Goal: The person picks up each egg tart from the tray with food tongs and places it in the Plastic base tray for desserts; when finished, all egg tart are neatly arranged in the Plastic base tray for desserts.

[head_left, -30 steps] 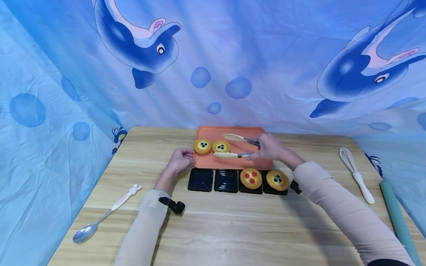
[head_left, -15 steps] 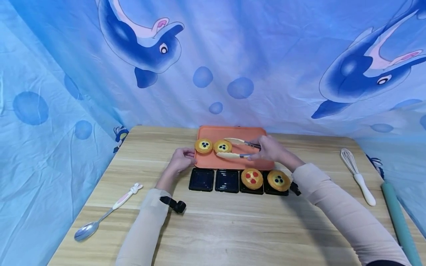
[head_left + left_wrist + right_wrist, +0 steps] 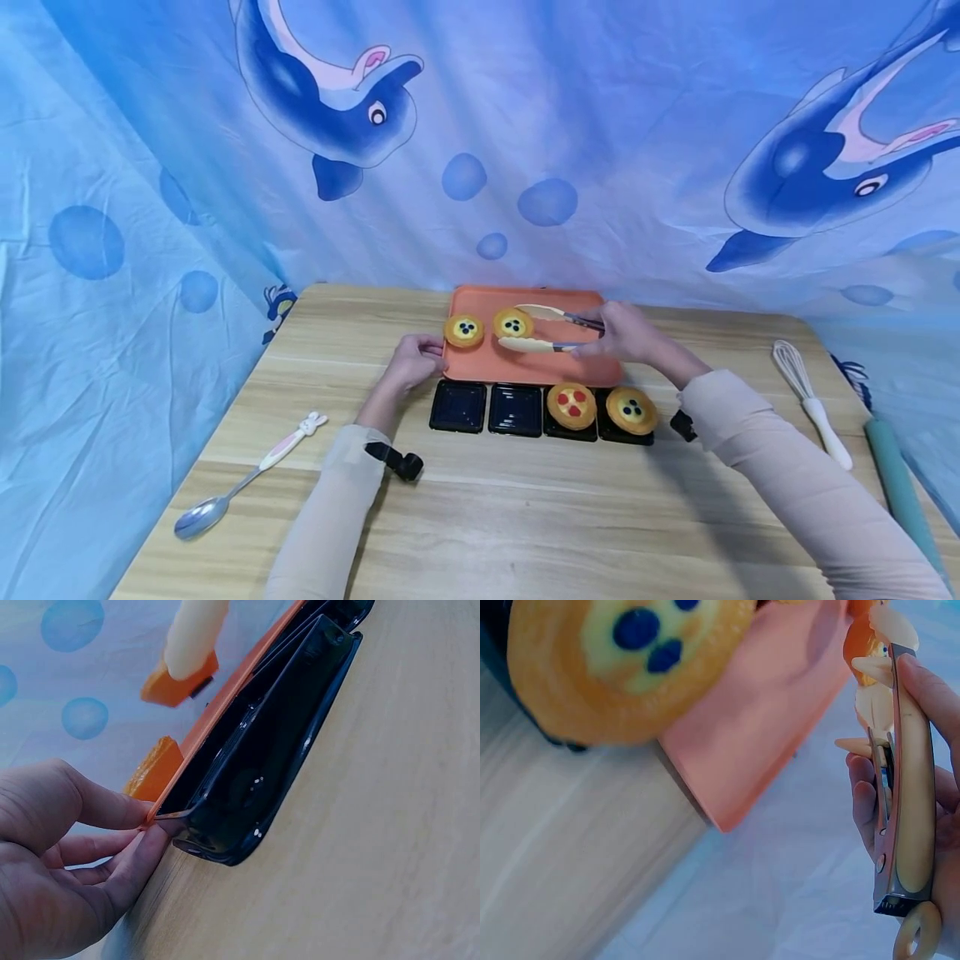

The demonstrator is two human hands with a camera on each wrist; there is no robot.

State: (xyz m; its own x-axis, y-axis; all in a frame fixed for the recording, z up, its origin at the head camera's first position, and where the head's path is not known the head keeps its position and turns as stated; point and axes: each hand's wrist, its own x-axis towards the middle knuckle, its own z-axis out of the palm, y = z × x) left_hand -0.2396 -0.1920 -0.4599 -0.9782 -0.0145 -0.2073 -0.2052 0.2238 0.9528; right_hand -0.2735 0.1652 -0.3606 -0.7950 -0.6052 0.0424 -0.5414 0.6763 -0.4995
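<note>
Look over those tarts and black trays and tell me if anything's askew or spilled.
The blue-dotted tart on the rightmost black tray looks slightly askew: its edge overhangs the rim rather than sitting neatly inside. I see no spill or damage.

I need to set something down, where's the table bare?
Bare wood: between the left sleeve and right sleeve, in front of the black containers; also between right sleeve and whisk. Crowded: around the orange tray, with tarts, tongs, left hand, right hand.
</note>
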